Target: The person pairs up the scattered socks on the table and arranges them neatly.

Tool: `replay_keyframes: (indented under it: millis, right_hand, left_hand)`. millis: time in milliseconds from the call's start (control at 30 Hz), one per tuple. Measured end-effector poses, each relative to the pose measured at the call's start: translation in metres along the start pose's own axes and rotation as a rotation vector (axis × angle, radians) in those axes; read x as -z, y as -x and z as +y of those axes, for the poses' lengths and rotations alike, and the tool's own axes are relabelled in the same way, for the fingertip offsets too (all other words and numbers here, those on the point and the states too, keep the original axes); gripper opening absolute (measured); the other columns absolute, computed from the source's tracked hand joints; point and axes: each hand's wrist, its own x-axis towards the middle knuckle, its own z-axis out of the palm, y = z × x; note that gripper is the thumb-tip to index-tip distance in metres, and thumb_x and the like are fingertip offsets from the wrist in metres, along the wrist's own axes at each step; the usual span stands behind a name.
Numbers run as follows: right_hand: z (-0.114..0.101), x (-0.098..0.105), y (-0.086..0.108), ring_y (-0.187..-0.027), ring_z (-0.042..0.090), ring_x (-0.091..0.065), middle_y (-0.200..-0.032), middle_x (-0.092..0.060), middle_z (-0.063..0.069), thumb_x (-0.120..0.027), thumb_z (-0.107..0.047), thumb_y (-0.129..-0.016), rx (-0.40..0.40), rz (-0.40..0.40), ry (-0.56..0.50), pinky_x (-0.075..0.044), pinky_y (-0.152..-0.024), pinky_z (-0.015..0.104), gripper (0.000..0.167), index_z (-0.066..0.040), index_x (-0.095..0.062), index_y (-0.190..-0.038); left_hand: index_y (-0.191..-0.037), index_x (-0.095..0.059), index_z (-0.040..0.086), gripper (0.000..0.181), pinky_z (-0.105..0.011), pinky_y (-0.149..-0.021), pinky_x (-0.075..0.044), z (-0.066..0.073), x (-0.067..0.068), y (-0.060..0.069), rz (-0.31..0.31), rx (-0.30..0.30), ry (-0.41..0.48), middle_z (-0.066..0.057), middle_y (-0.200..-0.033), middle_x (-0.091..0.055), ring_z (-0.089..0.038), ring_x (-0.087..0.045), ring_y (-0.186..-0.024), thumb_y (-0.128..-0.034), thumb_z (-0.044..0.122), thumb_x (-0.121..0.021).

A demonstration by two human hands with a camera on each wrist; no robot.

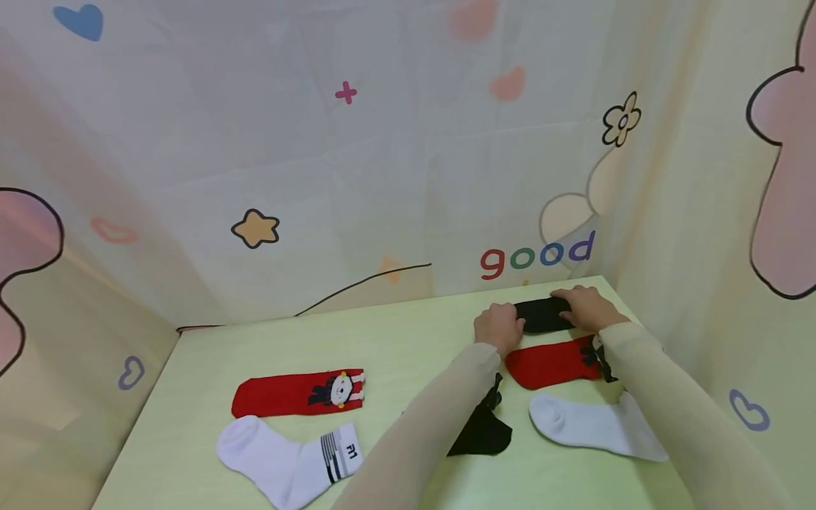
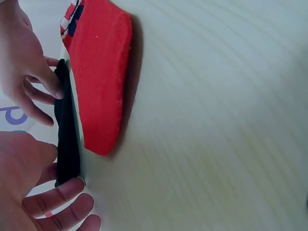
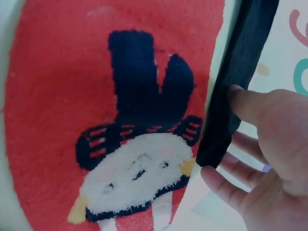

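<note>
Backing the pale table [image 1: 414,354] and socks [image 1: 540,316]: printed cloth [image 1: 382,156].

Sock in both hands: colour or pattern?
The sock is plain black on the visible side; best seen in the head view.

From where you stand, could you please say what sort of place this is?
Perhaps a screened-off work corner: a pale table, printed cloth behind it, and socks laid out on top.

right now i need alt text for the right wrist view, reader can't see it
A right hand holds one end of a black sock; beside it lies a red sock with a white-faced cartoon figure.
</note>
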Motion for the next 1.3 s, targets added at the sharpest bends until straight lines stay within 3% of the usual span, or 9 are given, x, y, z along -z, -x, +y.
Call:
replay_keyframes:
  millis: [600, 1300]
  right_hand:
    - [-0.0004, 0.0004, 0.0002, -0.116, 0.061, -0.051, -0.13, -0.055, 0.036, -0.068, -0.005, -0.095, -0.066, -0.082, -0.032, -0.044, -0.094, 0.074, 0.05, 0.005, -0.053, -0.142]
    - [0.0003, -0.0005, -0.0048, -0.117, 0.059, -0.052, -0.13, -0.056, 0.037, -0.068, -0.003, -0.094, -0.042, -0.057, -0.04, -0.042, -0.096, 0.074, 0.048, 0.009, -0.055, -0.138]
  left_hand:
    - [-0.108, -0.077, 0.019, 0.022, -0.029, -0.068, -0.055, -0.0008, -0.0003, 0.0013, -0.043, 0.003, -0.028, 0.004, -0.09, -0.074, -0.015, -0.058, -0.066, -0.0968, 0.038, -0.072]
    - [-0.107, -0.077, 0.019, 0.02, -0.032, -0.072, -0.057, -0.0076, -0.003, -0.0032, -0.023, 0.006, -0.044, 0.004, -0.092, -0.072, -0.016, -0.059, -0.069, -0.0962, 0.036, -0.073]
